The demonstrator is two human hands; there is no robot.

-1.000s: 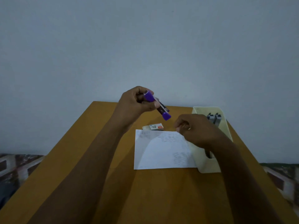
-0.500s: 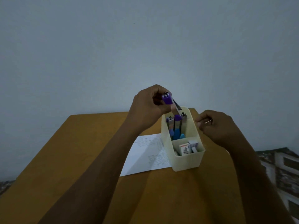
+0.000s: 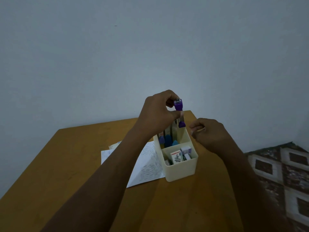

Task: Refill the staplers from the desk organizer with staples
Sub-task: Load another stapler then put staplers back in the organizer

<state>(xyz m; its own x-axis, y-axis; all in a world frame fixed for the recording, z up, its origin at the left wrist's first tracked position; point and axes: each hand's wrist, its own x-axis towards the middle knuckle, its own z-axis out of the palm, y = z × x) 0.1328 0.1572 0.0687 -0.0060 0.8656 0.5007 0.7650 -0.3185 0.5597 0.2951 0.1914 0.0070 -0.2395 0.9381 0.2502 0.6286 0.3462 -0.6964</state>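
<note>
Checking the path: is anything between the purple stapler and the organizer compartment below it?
Nothing visible. The left hand holds the small purple stapler over the cream plastic organizer's back compartment, beside the staplers inside.

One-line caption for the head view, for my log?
Left hand holds a purple stapler over the cream organizer; right hand pinches a thin strip beside it.

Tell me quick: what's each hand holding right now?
Left hand: grips the purple stapler over the organizer.
Right hand: pinches a thin strip, likely staples.
</note>
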